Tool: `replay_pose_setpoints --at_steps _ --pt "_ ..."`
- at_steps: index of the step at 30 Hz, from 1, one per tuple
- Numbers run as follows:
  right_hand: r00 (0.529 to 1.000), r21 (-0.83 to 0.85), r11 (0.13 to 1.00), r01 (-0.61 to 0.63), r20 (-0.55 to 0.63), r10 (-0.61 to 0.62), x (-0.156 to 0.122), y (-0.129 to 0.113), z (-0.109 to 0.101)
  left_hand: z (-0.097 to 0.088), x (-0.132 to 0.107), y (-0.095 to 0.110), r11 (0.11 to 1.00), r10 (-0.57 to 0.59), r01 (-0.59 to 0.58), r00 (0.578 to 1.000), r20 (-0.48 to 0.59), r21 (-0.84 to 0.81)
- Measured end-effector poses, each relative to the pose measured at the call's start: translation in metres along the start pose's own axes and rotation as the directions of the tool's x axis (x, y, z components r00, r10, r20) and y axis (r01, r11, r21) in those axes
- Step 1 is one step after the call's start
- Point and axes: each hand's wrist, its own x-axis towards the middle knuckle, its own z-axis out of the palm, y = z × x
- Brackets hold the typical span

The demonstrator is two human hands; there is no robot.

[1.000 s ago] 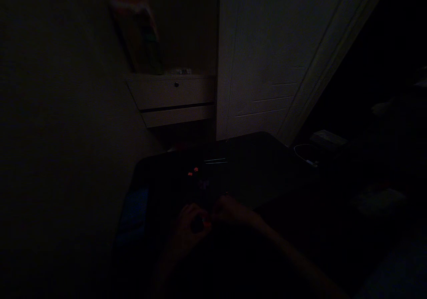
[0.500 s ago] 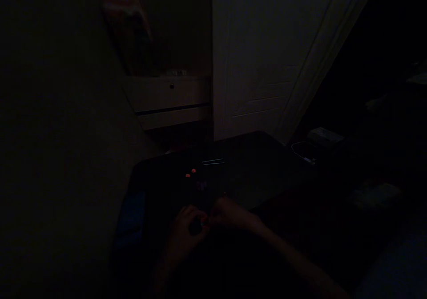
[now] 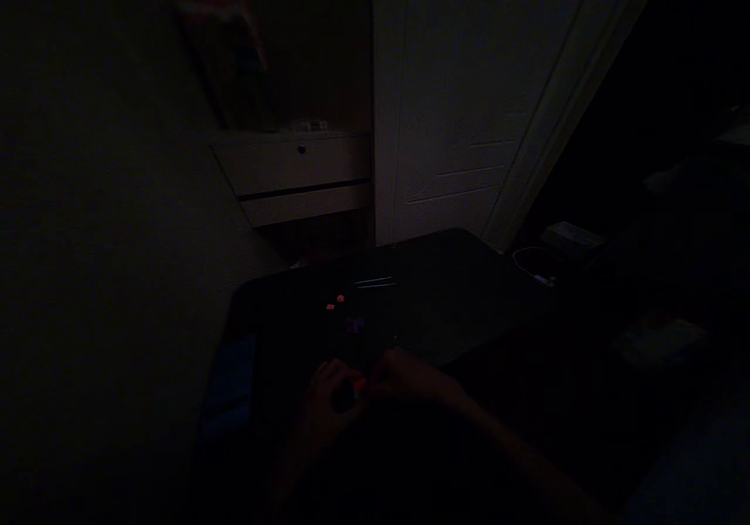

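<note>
We see the left hand (image 3: 329, 398) curled into a ring, a small red piece (image 3: 358, 385) seemingly pinched at its fingertips, toward the near edge of the surface (image 3: 433, 298) — the right hand (image 3: 398, 374) bends in beside it, too dark for us to tell its grip. We judge this to be close 2-handed work on that piece; the next move calls for steady fingertips. We can read no brand, label or writing.
</note>
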Motion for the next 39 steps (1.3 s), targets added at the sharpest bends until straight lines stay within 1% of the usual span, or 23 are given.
replay_pose_setpoints --at_steps 6,9,11,14,16,17,20,24,28,31,34,37,39 --pt "1.000 0.025 1.000 0.013 0.020 -0.013 -0.005 0.003 -0.003 0.002 0.001 -0.003 1.000 0.015 -0.015 1.000 0.003 0.013" --pt "1.000 0.019 1.000 0.025 0.002 -0.025 -0.006 0.002 -0.002 0.001 0.000 -0.002 1.000 0.000 0.000 1.000 0.006 0.003" --pt "0.999 0.039 0.999 0.025 -0.026 -0.024 -0.007 0.003 -0.001 0.001 0.000 -0.002 1.000 -0.010 0.010 1.000 0.004 -0.007" --pt "0.994 0.106 0.994 0.013 -0.110 -0.001 -0.007 0.010 -0.001 0.002 -0.002 -0.003 0.998 -0.022 0.022 1.000 0.000 -0.051" --pt "0.987 0.139 0.990 0.008 -0.157 0.014 -0.006 0.015 -0.002 0.003 -0.003 -0.006 0.995 -0.050 0.048 0.999 -0.021 -0.092" --pt "0.987 0.143 0.990 0.009 -0.162 0.015 -0.006 0.017 -0.003 0.003 -0.004 -0.007 0.992 -0.073 0.069 0.997 -0.035 -0.106" --pt "0.992 0.153 0.988 0.014 -0.128 0.006 -0.006 0.020 -0.006 0.005 -0.005 -0.011 0.988 -0.116 0.108 0.991 -0.067 -0.109" --pt "0.996 0.141 0.990 0.010 -0.088 0.002 -0.005 0.015 -0.008 0.004 -0.005 -0.008 0.995 -0.063 0.057 0.996 -0.071 -0.082" --pt "0.996 0.128 0.992 0.013 -0.091 -0.002 -0.006 0.010 -0.009 0.004 -0.002 -0.002 0.998 -0.039 0.035 0.996 -0.082 -0.049" --pt "0.996 0.147 0.989 0.006 -0.086 0.007 -0.007 0.010 -0.009 0.006 0.001 -0.001 0.999 -0.033 0.031 0.997 -0.071 -0.030" --pt "0.999 0.149 0.989 0.014 -0.051 -0.007 -0.008 0.012 -0.009 0.008 0.004 -0.002 1.000 -0.014 0.013 0.999 -0.051 -0.026" --pt "0.999 0.131 0.990 0.043 -0.034 -0.039 -0.007 0.015 -0.009 0.009 0.006 -0.004 1.000 -0.027 0.027 0.999 -0.035 -0.017" --pt "0.999 0.127 0.991 0.039 -0.027 -0.036 -0.006 0.016 -0.009 0.009 0.007 -0.005 0.999 -0.038 0.038 0.999 -0.030 -0.012"
